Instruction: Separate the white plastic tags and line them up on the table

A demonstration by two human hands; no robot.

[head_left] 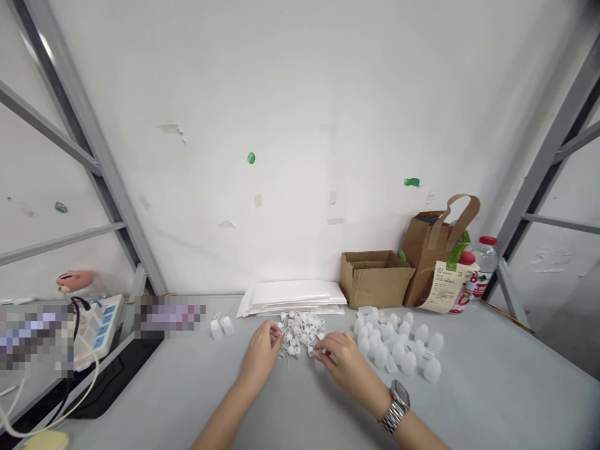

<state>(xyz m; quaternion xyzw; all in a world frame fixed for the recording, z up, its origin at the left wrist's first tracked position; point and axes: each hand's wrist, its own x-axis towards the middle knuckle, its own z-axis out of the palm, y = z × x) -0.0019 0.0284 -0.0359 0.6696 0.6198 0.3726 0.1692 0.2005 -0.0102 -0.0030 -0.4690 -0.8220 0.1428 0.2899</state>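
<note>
A pile of small white pieces with thin tails (302,330) lies on the grey table between my hands. My left hand (266,347) is at the pile's left edge, thumb and fingers pinched together; what they hold, if anything, is too small to name. At the pile's lower right, my right hand (338,357) has its fingertips closed on something small and pale that I cannot make out. Right of it stands a group of translucent white plastic caps (398,344). Two assembled white pieces with loops (221,326) sit apart at the left.
Behind the pile lies a stack of white flat packets (295,295). An open cardboard box (377,284), a brown paper bag (422,250) and a bottle with a red cap (485,259) stand at the back right. A power strip (100,331) with cables is at the left.
</note>
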